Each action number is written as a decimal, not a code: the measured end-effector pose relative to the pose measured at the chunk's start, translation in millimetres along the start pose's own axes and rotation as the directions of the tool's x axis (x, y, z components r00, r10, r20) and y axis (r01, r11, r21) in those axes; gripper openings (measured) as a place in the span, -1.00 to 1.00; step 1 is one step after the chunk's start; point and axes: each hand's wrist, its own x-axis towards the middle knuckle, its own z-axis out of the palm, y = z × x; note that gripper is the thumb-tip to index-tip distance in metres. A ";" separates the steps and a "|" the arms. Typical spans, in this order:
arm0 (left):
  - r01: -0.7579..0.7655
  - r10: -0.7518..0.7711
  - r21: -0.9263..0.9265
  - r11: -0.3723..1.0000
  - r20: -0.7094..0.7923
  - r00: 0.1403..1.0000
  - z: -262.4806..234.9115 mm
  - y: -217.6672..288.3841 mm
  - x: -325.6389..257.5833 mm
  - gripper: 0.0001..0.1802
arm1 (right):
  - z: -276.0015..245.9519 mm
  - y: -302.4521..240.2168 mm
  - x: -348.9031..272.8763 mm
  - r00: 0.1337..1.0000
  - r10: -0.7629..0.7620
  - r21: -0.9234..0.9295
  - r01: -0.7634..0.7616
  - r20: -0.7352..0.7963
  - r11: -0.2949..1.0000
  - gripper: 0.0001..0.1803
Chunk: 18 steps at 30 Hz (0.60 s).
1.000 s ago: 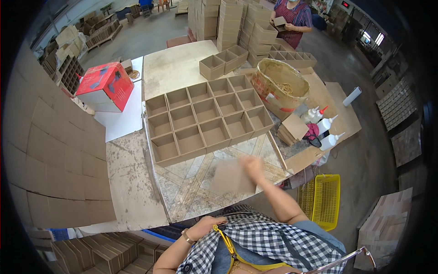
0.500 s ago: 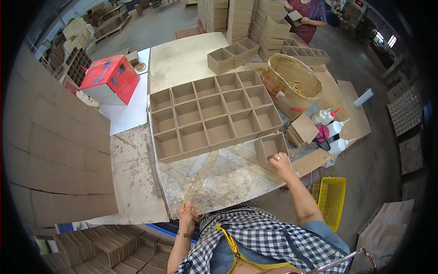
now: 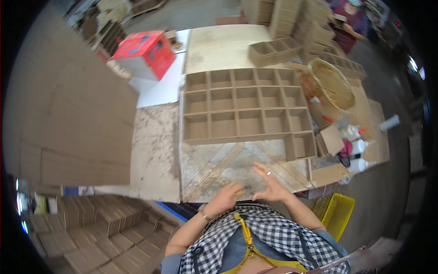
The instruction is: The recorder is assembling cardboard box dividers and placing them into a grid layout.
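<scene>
Workshop's pretty packed rn: brown box stacks (image 3: 285, 20) at the far side, a co-worker (image 3: 351, 29) far right w/ a small brown piece in hand, and more boxes (image 3: 105, 219) piled low on the near left. Tall cardboard wall (image 3: 82, 105) takes up the left side.

Main thing is the grid (image 3: 228, 139), brown card, 3 rows x 5 cols, sitting mid-table w/ its cells facing up. One single box (image 3: 290, 149) sits at the right end of its near edge, right up close; can't tell if they touch. Table (image 3: 219, 171) has a worn patterned top, btw.

Right hand (image 3: 271, 184) is over the near part of the table, fingers spread, nothing in it, ring on one finger. Left hand (image 3: 226, 195) is just left of it, fingers curled in, w/ smth small + yellowish at the tips. Too blurry to ID, and can't tell if it's actually gripped.

Right of the grid: a bucket (image 3: 315, 102) w/ tan stringy stuff inside, then card squares (image 3: 333, 139), then white bottles (image 3: 358, 147), one w/ a red tip. Far side has a 3-cell unit (image 3: 276, 58); far left, a red box (image 3: 159, 57) on a white sheet (image 3: 157, 95). Yellow basket (image 3: 350, 212) is off the table, near right.
</scene>
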 end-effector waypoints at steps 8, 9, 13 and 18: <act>-0.122 0.134 -0.146 0.982 0.075 0.988 -24.6 37.6 34.8 -0.65 | 42.4 -9.8 29.3 0.955 0.250 0.777 -0.277 0.158 0.565 -0.24; -0.116 0.128 -0.154 0.981 0.070 0.989 -26.7 44.1 33.0 -0.62 | 38.5 -7.2 34.5 0.941 0.251 0.771 -0.332 0.228 0.544 -0.28; -0.070 0.093 -0.199 0.978 0.111 0.989 -46.8 51.4 26.5 -0.50 | 14.3 5.3 55.2 0.842 0.271 0.599 -0.526 0.467 0.603 -0.52; 0.016 -0.044 -0.190 0.982 -0.145 0.988 -98.9 41.5 3.2 -0.62 | -98.9 19.2 75.2 0.821 0.481 0.345 -0.568 0.309 0.748 -0.96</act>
